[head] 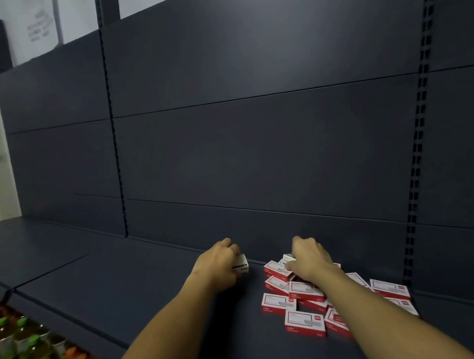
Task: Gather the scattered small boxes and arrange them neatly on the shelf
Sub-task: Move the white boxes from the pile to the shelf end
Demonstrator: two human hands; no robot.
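Two hands work the shelf (pixel 142 287): the left hand (pixel 219 263) grips one small box (pixel 242 265) against the back panel (pixel 256 148). The right hand (pixel 310 257) pinches another box (pixel 287 258) from the red-and-white pile (pixel 302 303) at 3 o'clock. Best to square each box flush to the panel, edges touching.

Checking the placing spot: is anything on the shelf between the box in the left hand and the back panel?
Nothing visible. The left hand holds a small box near the back panel; the shelf there is bare. The scattered boxes lie to its right.
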